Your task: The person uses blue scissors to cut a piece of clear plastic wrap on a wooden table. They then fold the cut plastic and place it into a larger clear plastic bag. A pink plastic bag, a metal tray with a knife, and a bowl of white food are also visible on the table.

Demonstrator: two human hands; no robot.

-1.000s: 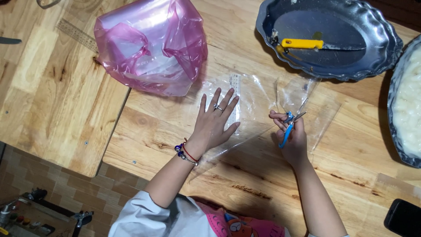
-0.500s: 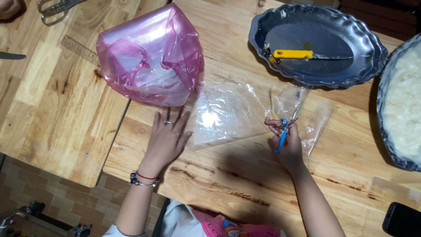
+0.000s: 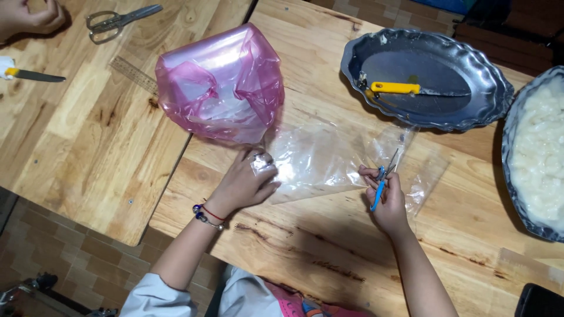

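Left hand (image 3: 244,183) curled at left edge of clear thin plastic sheet (image 3: 329,161), fingers gripping crumpled bit of film. Right hand (image 3: 388,196) closed round small blue-handled scissors (image 3: 382,179), blades pointing up into sheet's right part. Sheet flat on light wooden table (image 3: 470,235), near front edge, touching puffed pink plastic bag (image 3: 220,85).

Risks, judged:
- Film slack between 2 hands: may fold into blades, tear ragged.
- Left grip only at 1 edge: sheet may slide.
- Pink bag overlapping: may get snagged.

Left hand (image 3: 245,183) curled, knuckles up — right hand (image 3: 388,198) fisted, both forearms extended.
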